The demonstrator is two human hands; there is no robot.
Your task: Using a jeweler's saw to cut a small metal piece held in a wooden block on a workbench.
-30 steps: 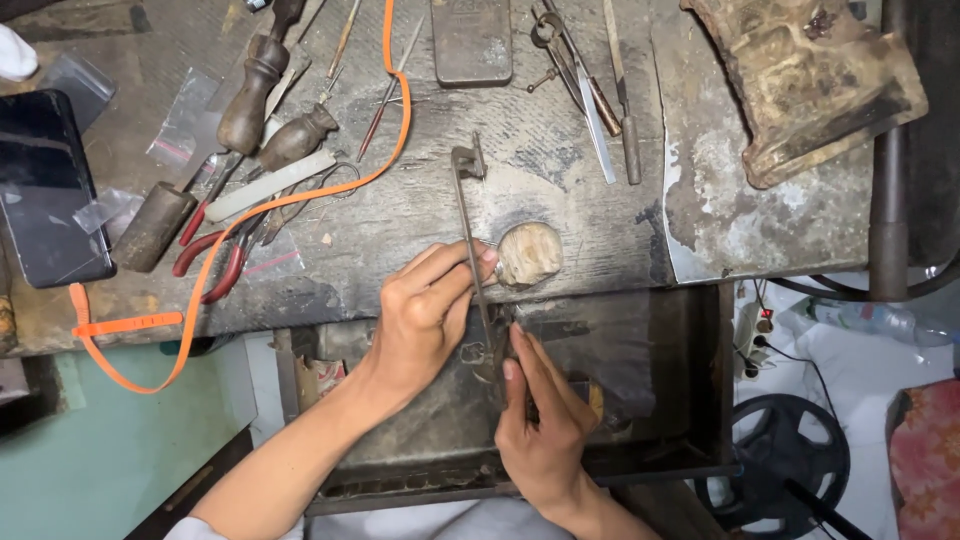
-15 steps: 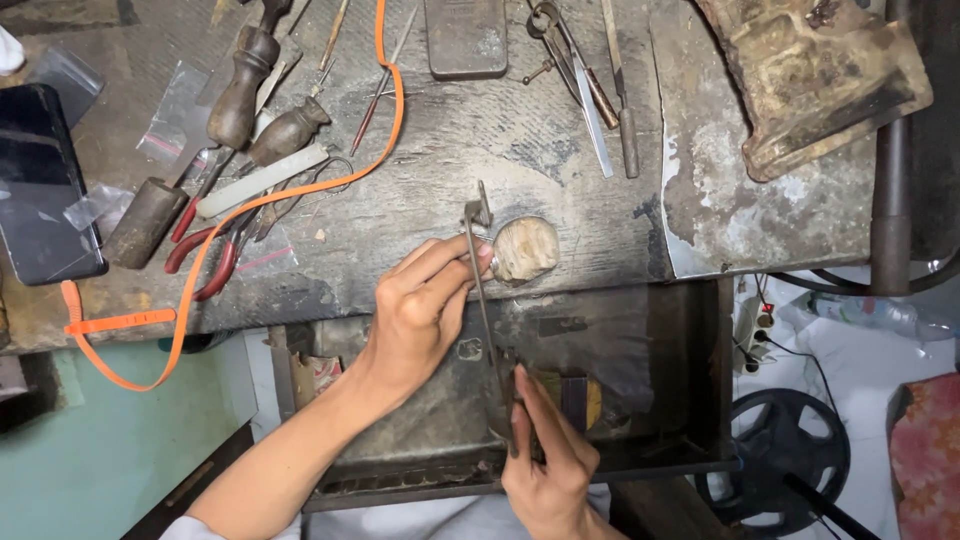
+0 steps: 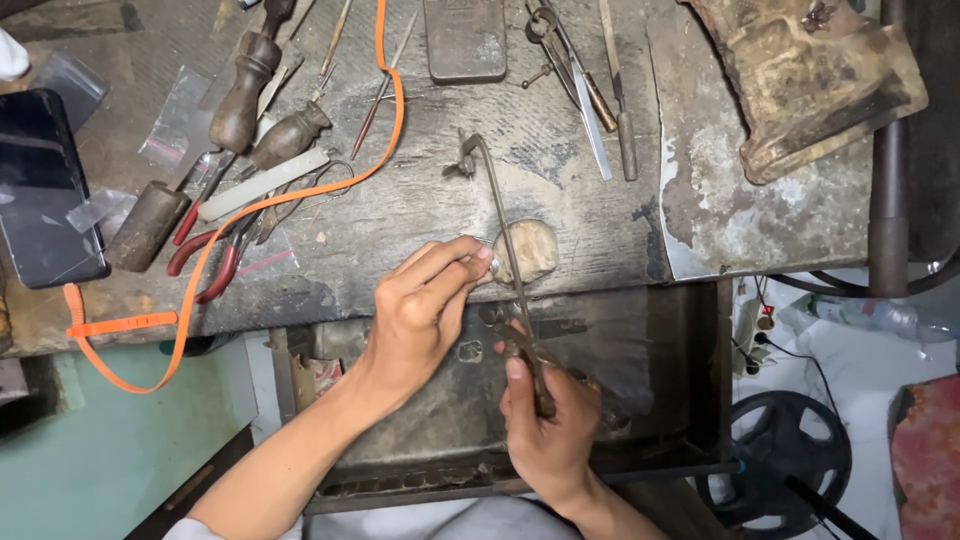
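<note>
Two hands meet at the bench edge: your left hand [image 3: 425,305] is nearly closed, fingertips pinching a small metal piece against the pale bench peg [image 3: 527,250], though what it is stays too small to tell. Your right hand [image 3: 550,425] is fisted around the handle of the jeweller's saw [image 3: 505,245], whose frame runs up past the peg. You work on a scarred wooden bench [image 3: 420,205] above a dark metal catch tray [image 3: 650,360]. Clear little plastic bags [image 3: 175,125] lie at the left, near a black phone [image 3: 40,200], wooden-handled tools [image 3: 240,95] and an orange strap [image 3: 200,265]
</note>
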